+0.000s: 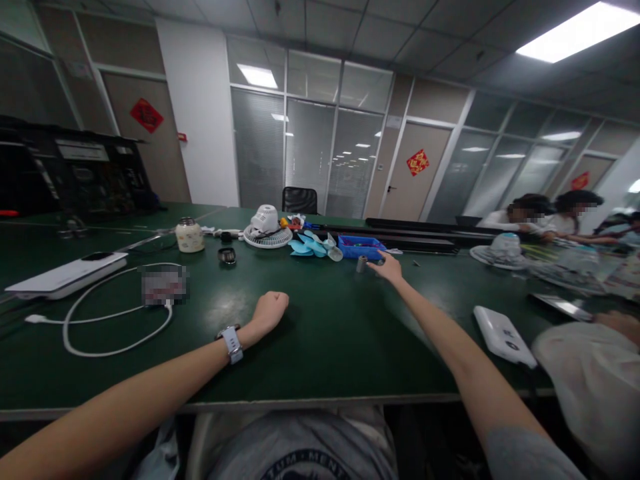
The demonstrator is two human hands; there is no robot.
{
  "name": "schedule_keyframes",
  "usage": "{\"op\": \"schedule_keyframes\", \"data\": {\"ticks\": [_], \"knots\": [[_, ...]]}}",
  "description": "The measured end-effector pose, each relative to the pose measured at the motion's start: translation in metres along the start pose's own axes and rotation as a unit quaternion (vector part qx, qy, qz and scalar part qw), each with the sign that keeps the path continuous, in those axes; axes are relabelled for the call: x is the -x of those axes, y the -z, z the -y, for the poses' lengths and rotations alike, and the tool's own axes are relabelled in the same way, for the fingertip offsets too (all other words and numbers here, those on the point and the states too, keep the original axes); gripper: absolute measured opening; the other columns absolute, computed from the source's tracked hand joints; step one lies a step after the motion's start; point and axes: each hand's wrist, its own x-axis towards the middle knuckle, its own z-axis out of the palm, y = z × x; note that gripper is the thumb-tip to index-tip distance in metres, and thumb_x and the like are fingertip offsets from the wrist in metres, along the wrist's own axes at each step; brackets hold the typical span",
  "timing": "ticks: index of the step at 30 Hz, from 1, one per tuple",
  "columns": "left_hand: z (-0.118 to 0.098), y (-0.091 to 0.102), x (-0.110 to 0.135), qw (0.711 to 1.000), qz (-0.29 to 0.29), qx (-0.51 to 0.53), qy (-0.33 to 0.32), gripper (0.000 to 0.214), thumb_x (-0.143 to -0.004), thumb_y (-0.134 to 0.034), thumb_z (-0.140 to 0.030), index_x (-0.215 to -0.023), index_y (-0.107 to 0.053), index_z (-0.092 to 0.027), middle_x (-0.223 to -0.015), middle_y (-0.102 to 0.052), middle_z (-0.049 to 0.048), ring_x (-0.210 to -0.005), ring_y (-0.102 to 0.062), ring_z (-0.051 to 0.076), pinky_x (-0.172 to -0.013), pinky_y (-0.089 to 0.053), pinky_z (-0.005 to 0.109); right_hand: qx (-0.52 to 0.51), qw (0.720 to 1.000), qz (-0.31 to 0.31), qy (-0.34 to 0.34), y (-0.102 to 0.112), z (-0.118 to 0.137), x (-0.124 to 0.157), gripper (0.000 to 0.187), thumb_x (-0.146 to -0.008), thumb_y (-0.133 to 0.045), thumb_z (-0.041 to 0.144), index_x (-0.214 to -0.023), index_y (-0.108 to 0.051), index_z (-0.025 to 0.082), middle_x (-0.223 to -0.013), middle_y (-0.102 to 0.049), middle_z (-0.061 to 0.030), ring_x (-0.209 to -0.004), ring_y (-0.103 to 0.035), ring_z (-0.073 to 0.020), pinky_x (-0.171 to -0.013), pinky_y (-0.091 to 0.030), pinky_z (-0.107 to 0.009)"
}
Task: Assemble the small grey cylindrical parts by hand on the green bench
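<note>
My left hand [271, 309] rests on the green table [320, 333] curled into a loose fist, with a watch [231, 343] on its wrist; nothing shows in it. My right hand [387, 267] is stretched far forward, fingers extended, its tips beside a small grey cylinder [361, 264] that stands upright on the table. Just behind them are a blue tray [361, 247] and light-blue fan blades [311, 245]. A white fan body on its round grille [267, 229] lies further left.
A cream jar [189, 235] and a small dark ring [227, 256] sit at the left back. A white cable [105, 320] and white flat device [67, 274] lie left; a white power bank [503, 335] right. Other people sit at the far right.
</note>
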Motion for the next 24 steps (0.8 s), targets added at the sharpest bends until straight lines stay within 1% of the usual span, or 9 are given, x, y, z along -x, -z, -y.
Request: {"op": "schedule_keyframes", "data": {"ticks": [4, 7, 10, 12, 14, 15, 18, 21, 24], "knots": [[0.000, -0.001, -0.001, 1.000, 0.002, -0.009, 0.011, 0.028, -0.070, -0.038, -0.030, -0.043, -0.035, -0.022, -0.044, -0.035, -0.0016, -0.048, -0.036, 0.014, -0.051, -0.022, 0.029, -0.022, 0.999, 0.006, -0.030, 0.002, -0.011, 0.003, 0.067, -0.070, -0.075, 0.031, -0.133, -0.054, 0.021, -0.121, -0.065, -0.0103, -0.108, -0.062, -0.0251, -0.089, -0.046, -0.032], [0.000, -0.002, -0.001, 1.000, -0.001, -0.011, 0.008, 0.028, -0.070, -0.039, -0.029, -0.043, -0.033, -0.022, -0.044, -0.033, -0.0019, -0.048, -0.035, 0.014, -0.051, -0.020, 0.029, -0.023, 0.998, -0.012, -0.051, 0.005, -0.010, 0.007, 0.067, -0.067, -0.076, 0.027, -0.131, -0.056, 0.020, -0.118, -0.067, -0.0113, -0.106, -0.063, -0.0269, -0.088, -0.048, -0.034], [0.000, -0.002, 0.000, 1.000, 0.001, -0.007, -0.002, 0.030, -0.071, -0.038, -0.032, -0.044, -0.032, -0.022, -0.045, -0.034, -0.0020, -0.049, -0.034, 0.014, -0.051, -0.021, 0.029, -0.061, 0.997, -0.029, -0.039, 0.008, 0.001, 0.020, 0.069, -0.067, -0.076, 0.029, -0.132, -0.055, 0.021, -0.102, -0.072, -0.0074, -0.097, -0.066, -0.0253, -0.085, -0.050, -0.035], [-0.003, 0.000, 0.003, 0.999, 0.009, 0.001, -0.034, 0.032, -0.075, -0.036, -0.034, -0.046, -0.034, -0.022, -0.047, -0.037, -0.0014, -0.051, -0.038, 0.015, -0.053, -0.025, 0.028, -0.127, 0.992, -0.013, -0.001, 0.011, 0.018, 0.039, 0.072, -0.066, -0.077, 0.030, -0.133, -0.053, 0.022, -0.094, -0.072, -0.0048, -0.090, -0.067, -0.0227, -0.083, -0.051, -0.035], [-0.008, 0.002, 0.007, 0.995, 0.022, 0.006, -0.098, 0.034, -0.079, -0.034, -0.034, -0.049, -0.042, -0.021, -0.054, -0.048, 0.0000, -0.059, -0.046, 0.017, -0.060, -0.033, 0.028, -0.226, 0.972, 0.032, 0.057, 0.015, 0.044, 0.063, 0.077, -0.064, -0.078, 0.031, -0.136, -0.050, 0.022, -0.092, -0.071, -0.0035, -0.085, -0.068, -0.0202, -0.082, -0.053, -0.035], [-0.011, 0.003, 0.010, 0.991, 0.023, 0.005, -0.132, 0.034, -0.081, -0.034, -0.034, -0.054, -0.049, -0.020, -0.061, -0.055, 0.0008, -0.067, -0.050, 0.018, -0.065, -0.036, 0.028, -0.280, 0.954, 0.061, 0.088, 0.017, 0.059, 0.077, 0.080, -0.063, -0.080, 0.031, -0.136, -0.049, 0.022, -0.091, -0.071, -0.0032, -0.085, -0.068, -0.0193, -0.083, -0.053, -0.036], [-0.022, 0.005, 0.017, 0.982, 0.009, -0.002, -0.189, 0.030, -0.086, -0.041, -0.037, -0.086, -0.067, -0.022, -0.092, -0.068, 0.0026, -0.091, -0.055, 0.021, -0.077, -0.041, 0.029, -0.385, 0.896, 0.140, 0.172, 0.025, 0.104, 0.117, 0.085, -0.061, -0.082, 0.031, -0.138, -0.047, 0.022, -0.094, -0.070, -0.0037, -0.089, -0.067, -0.0185, -0.087, -0.053, -0.037], [-0.028, 0.002, 0.018, 0.975, -0.003, -0.001, -0.220, 0.032, -0.087, -0.049, -0.042, -0.107, -0.066, -0.024, -0.111, -0.068, 0.0036, -0.106, -0.053, 0.022, -0.086, -0.042, 0.031, -0.428, 0.856, 0.188, 0.219, 0.029, 0.134, 0.146, 0.085, -0.061, -0.082, 0.032, -0.138, -0.046, 0.022, -0.095, -0.070, -0.0032, -0.089, -0.067, -0.0181, -0.087, -0.053, -0.036], [-0.030, -0.004, 0.014, 0.970, -0.006, -0.002, -0.244, 0.032, -0.085, -0.055, -0.042, -0.109, -0.067, -0.023, -0.115, -0.068, 0.0042, -0.111, -0.052, 0.022, -0.095, -0.040, 0.033, -0.444, 0.844, 0.193, 0.230, 0.028, 0.145, 0.162, 0.078, -0.064, -0.079, 0.032, -0.136, -0.049, 0.021, -0.098, -0.071, -0.0037, -0.090, -0.067, -0.0183, -0.087, -0.053, -0.035]]}}
